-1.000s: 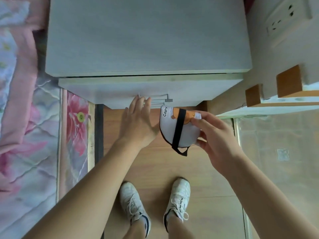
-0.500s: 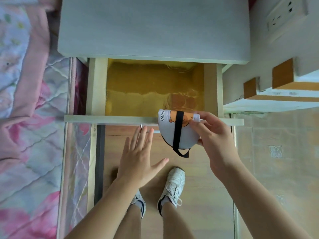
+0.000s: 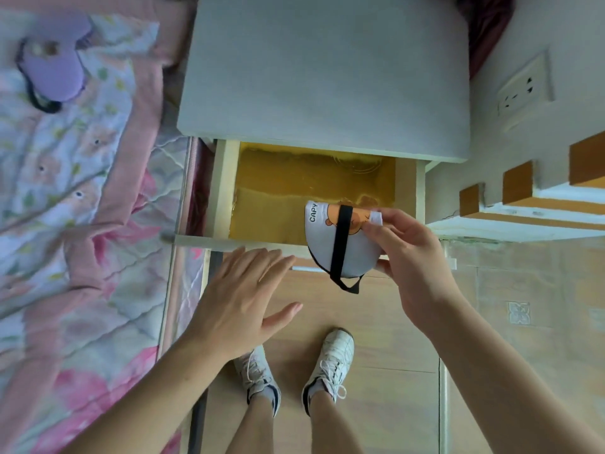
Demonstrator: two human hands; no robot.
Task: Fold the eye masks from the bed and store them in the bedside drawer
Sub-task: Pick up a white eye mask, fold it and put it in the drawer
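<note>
We hold the folded white eye mask with the orange cartoon print and black elastic strap [image 3: 337,239] in our right hand [image 3: 414,267], thumb and fingertips pinching its right edge, so the mask juts out to the left of that hand. It hangs in the air over the front lip of the open bedside drawer with the glossy yellow lining [image 3: 288,204], its upper part over the drawer's inside and its rounded lower part and strap loop over the drawer front and the wooden floor [image 3: 376,355]. It does not rest on the lining.

Our left hand [image 3: 242,299] is released, fingers straight and spread, palm down, grasping nothing. It hovers just in front of the drawer's front panel, left of and below the mask, apart from it. Whether its fingertips touch the panel we cannot tell.

The drawer stands pulled out from the pale grey bedside cabinet [image 3: 324,70]. On the pink floral quilt [image 3: 82,191] at far left lies a purple eye mask with a dark strap [image 3: 55,70], well apart from both hands. Our white sneakers [image 3: 330,365] stand on the floor below.
</note>
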